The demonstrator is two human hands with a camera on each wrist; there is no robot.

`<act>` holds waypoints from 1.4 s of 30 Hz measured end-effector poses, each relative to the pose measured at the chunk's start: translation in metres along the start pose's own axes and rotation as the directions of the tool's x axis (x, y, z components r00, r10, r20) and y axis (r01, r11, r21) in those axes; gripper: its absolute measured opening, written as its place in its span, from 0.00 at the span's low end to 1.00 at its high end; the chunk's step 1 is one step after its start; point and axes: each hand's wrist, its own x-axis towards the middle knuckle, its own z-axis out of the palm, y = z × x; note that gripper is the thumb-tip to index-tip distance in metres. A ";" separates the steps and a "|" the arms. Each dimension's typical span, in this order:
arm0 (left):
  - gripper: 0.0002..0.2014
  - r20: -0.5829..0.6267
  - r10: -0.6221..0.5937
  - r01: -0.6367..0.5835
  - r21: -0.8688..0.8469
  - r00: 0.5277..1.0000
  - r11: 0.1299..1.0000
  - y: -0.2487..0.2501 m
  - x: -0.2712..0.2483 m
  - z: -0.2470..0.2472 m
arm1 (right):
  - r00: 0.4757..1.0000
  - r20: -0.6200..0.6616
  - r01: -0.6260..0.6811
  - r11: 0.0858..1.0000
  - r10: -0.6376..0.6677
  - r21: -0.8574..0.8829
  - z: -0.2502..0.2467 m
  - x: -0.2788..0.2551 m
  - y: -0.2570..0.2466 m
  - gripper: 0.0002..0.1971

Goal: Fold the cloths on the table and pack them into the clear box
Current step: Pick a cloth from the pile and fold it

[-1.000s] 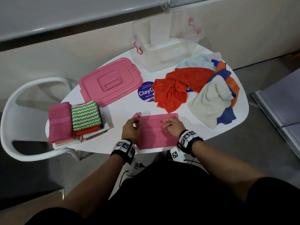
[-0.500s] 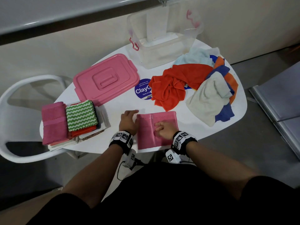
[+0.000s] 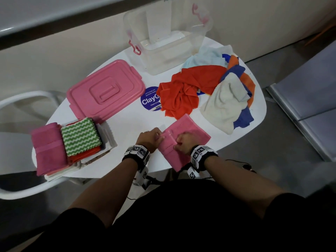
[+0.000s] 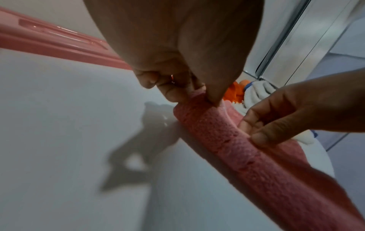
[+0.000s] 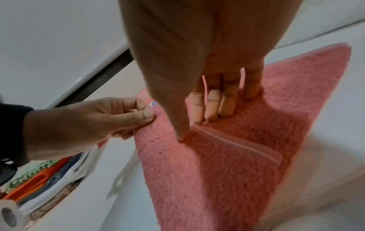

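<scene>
A pink towel (image 3: 190, 131), folded into a narrow strip, lies slantwise at the table's near edge, its near end hanging over the rim. My left hand (image 3: 161, 136) pinches the far end of its folded edge (image 4: 199, 95) between thumb and fingers. My right hand (image 3: 177, 142) pinches the same fold a little nearer me, thumb on top and fingers (image 5: 213, 103) tucked under the flap. The clear box (image 3: 163, 44) stands open and empty at the table's far side. Loose cloths are heaped to its right: red (image 3: 183, 91), cream (image 3: 225, 102), light blue (image 3: 205, 57).
The pink lid (image 3: 105, 91) lies left of centre. A stack of folded cloths (image 3: 80, 135) topped by a green zigzag one sits at the left end, beside a folded pink towel (image 3: 47, 142). A white chair (image 3: 21, 99) stands left of the white table (image 3: 127, 124).
The towel went from a flat rectangle to a narrower strip turned slantwise. Both hands moved onto its left folded edge and now pinch it.
</scene>
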 end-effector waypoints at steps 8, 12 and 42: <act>0.13 -0.101 -0.070 0.061 -0.097 0.992 0.993 -0.005 -0.009 0.011 | 0.990 -0.130 -0.072 0.989 0.055 -0.130 0.006 -0.004 -0.005 0.04; 0.12 -0.086 -0.118 0.112 -0.069 0.989 0.991 -0.005 -0.007 0.015 | 0.973 -0.228 0.015 0.994 -0.040 -0.110 0.002 -0.016 -0.004 0.04; 0.24 0.072 0.127 -0.055 -0.619 0.989 0.783 0.037 0.019 -0.029 | 0.985 -0.108 0.152 0.967 -0.132 0.205 -0.044 -0.038 0.008 0.13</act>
